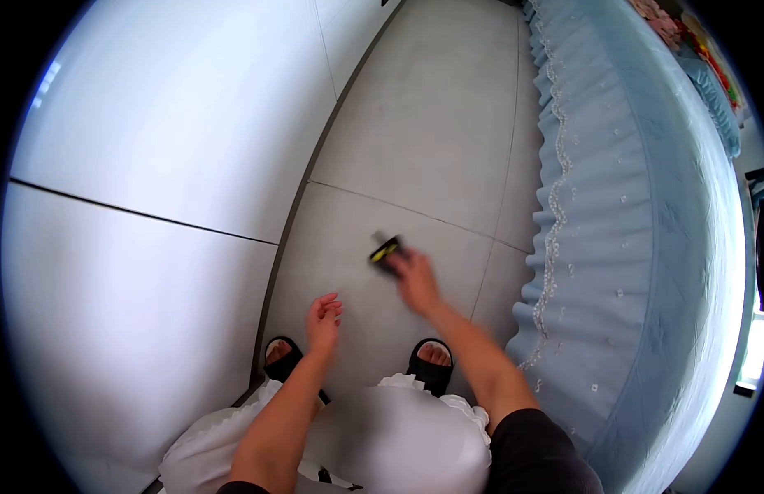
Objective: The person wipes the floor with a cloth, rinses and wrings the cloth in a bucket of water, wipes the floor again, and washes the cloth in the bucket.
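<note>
My right hand (419,281) is stretched out low over the grey floor, its fingers closed around a small black tool with yellow markings (386,252). A short greyish part sticks out from the tool's far side, and motion blur hides its exact kind. My left hand (323,319) hangs above the floor to the left, fingers loosely bent and a little apart, with nothing in it. Below it is my foot in a black slipper (281,359); another black slipper (431,366) is below my right hand.
White cabinet panels (151,313) rise along the left, with a dark strip at their base. On the right, a bed with a pale blue ruffled skirt (596,247) borders the tiled floor (415,99). White frilled fabric (209,436) lies near my legs.
</note>
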Demonstrator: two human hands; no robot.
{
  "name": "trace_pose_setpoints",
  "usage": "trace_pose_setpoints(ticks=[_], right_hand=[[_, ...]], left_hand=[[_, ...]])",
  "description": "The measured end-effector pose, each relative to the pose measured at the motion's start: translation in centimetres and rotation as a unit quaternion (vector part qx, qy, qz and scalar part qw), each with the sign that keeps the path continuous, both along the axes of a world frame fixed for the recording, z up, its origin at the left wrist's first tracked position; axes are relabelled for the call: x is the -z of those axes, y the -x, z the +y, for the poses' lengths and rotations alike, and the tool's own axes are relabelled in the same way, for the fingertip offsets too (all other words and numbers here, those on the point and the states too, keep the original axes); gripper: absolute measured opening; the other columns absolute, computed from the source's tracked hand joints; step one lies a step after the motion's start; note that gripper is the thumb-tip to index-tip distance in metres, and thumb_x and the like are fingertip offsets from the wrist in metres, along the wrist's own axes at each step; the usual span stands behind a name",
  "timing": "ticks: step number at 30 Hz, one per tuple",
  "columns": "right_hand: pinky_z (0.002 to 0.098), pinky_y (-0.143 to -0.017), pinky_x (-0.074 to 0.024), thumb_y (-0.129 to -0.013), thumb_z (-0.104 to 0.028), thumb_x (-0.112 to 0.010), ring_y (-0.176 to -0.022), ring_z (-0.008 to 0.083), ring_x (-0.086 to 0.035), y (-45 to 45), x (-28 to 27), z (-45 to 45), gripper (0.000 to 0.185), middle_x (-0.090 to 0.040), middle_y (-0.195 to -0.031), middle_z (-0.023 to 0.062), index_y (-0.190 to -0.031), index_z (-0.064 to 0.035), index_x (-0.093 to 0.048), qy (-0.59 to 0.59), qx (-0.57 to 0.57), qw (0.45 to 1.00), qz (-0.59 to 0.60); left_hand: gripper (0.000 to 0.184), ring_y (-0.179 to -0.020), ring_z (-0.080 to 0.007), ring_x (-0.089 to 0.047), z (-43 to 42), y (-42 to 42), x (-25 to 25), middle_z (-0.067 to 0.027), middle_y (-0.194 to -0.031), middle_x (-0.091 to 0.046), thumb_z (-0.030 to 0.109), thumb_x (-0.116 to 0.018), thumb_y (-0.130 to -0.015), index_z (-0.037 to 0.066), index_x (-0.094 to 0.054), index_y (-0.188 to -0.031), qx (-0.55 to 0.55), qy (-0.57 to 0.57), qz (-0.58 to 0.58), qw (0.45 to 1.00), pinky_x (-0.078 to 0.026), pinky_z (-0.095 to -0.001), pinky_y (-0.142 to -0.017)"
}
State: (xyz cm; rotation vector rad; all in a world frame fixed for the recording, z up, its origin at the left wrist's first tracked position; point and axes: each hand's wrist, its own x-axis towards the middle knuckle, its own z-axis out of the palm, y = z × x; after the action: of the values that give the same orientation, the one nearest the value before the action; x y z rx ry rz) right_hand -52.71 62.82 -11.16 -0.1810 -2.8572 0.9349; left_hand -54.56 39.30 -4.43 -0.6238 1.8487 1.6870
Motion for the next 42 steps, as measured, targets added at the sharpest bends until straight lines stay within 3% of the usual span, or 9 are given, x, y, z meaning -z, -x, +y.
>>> trace_pose_setpoints(ticks=[4, 6, 8, 11, 18, 24, 32, 38, 42], right_hand=[[0.0417, -0.093, -0.0460, -0.079, -0.005, -0.054, -0.108, 0.0326, -0.051, 0.6, 0.1, 0.1, 0.044, -0.050, -0.125, 0.0111, -0.117, -0.0244, -0.059, -0.008, -0.344, 0.939, -0.015], [0.0425, -0.091, -0.0455, -0.080, -0.003, -0.053, -0.107, 0.0336, -0.051, 5.0, 0.7, 3.7, 0.044, -0.049, -0.126, 0.0128, -0.119, -0.0215, -0.058, -0.059, -0.265, 0.961, -0.054], [0.0435, -0.089, -0.0447, -0.081, -0.003, -0.052, -0.106, 0.0362, -0.049, 8.1, -1.4, 4.3, 0.042, -0.049, -0.125, 0.0160, -0.121, -0.0165, -0.057, -0.055, 0.071, 0.996, -0.013], [0.0443, -0.089, -0.0436, -0.083, -0.004, -0.052, -0.104, 0.0384, -0.049, 11.0, -0.7, 0.4, 0.038, -0.049, -0.123, 0.0188, -0.120, -0.0123, -0.056, -0.079, 0.120, 0.989, 0.031], [0.0429, -0.086, -0.0468, -0.081, -0.006, -0.051, -0.099, 0.0350, -0.054, 3.1, 0.2, -3.9, 0.034, -0.051, -0.119, 0.0177, -0.114, -0.0139, -0.060, 0.022, -0.469, 0.882, 0.036], [0.0443, -0.087, -0.0438, -0.077, -0.014, -0.064, -0.102, 0.0372, -0.048, 14.8, -0.5, -0.8, 0.043, -0.049, -0.118, 0.0187, -0.119, -0.0131, -0.056, -0.079, 0.139, 0.987, -0.011], [0.0426, -0.085, -0.0455, -0.082, -0.016, -0.057, -0.102, 0.0307, -0.051, 13.1, -0.4, -7.3, 0.030, -0.051, -0.116, 0.0136, -0.112, -0.0160, -0.061, -0.019, -0.451, 0.891, 0.045], [0.0446, -0.088, -0.0445, -0.084, -0.017, -0.053, -0.107, 0.0359, -0.048, 18.5, 0.4, -11.6, 0.035, -0.047, -0.127, 0.0177, -0.119, -0.0152, -0.058, -0.129, 0.039, 0.991, -0.024], [0.0435, -0.094, -0.0434, -0.082, -0.014, -0.054, -0.112, 0.0373, -0.045, 10.8, 1.4, -17.2, 0.044, -0.044, -0.128, 0.0186, -0.125, -0.0153, -0.053, -0.140, -0.255, 0.956, -0.031]], left_hand=[[0.021, -0.090, -0.0075, -0.055, -1.6, 2.2, 0.0, 0.0025, -0.101, -0.062, 0.012, -0.048, -0.096, 0.013, -0.058, -0.114, -0.021, 0.024, -0.007, 0.999, -0.044, -0.0255, -0.077], [0.021, -0.090, -0.0074, -0.055, -1.8, 2.9, -0.6, 0.0027, -0.100, -0.062, 0.013, -0.049, -0.096, 0.013, -0.059, -0.114, -0.032, 0.028, -0.015, 0.999, -0.044, -0.0255, -0.077], [0.020, -0.089, -0.0072, -0.055, -1.6, 3.2, -1.2, 0.0028, -0.099, -0.062, 0.013, -0.049, -0.096, 0.013, -0.059, -0.113, -0.025, 0.024, -0.003, 0.999, -0.044, -0.0250, -0.076], [0.020, -0.089, -0.0071, -0.055, -2.1, 3.3, -0.8, 0.0026, -0.099, -0.062, 0.014, -0.050, -0.096, 0.012, -0.059, -0.113, -0.016, 0.014, 0.019, 1.000, -0.044, -0.0246, -0.076], [0.021, -0.088, -0.0075, -0.055, -3.5, 4.2, 0.6, 0.0014, -0.103, -0.062, 0.012, -0.048, -0.096, 0.012, -0.058, -0.114, -0.052, 0.031, 0.020, 0.998, -0.044, -0.0246, -0.075], [0.021, -0.089, -0.0071, -0.054, -5.8, 3.2, 2.7, 0.0018, -0.102, -0.061, 0.010, -0.047, -0.095, 0.012, -0.059, -0.113, -0.083, 0.035, 0.004, 0.996, -0.043, -0.0244, -0.075], [0.021, -0.091, -0.0097, -0.056, -5.9, 3.6, 2.1, -0.0001, -0.101, -0.062, 0.006, -0.048, -0.093, 0.009, -0.060, -0.111, -0.069, 0.070, 0.047, 0.994, -0.045, -0.0254, -0.077], [0.022, -0.090, -0.0128, -0.057, -7.1, 2.1, 3.3, -0.0042, -0.098, -0.062, -0.001, -0.044, -0.093, 0.005, -0.060, -0.108, -0.117, 0.105, 0.060, 0.986, -0.045, -0.0258, -0.084], [0.023, -0.090, -0.0099, -0.054, -8.5, 1.8, 6.3, 0.0015, -0.098, -0.061, 0.002, -0.047, -0.092, 0.012, -0.059, -0.108, -0.112, 0.090, 0.165, 0.976, -0.044, -0.0253, -0.075]])
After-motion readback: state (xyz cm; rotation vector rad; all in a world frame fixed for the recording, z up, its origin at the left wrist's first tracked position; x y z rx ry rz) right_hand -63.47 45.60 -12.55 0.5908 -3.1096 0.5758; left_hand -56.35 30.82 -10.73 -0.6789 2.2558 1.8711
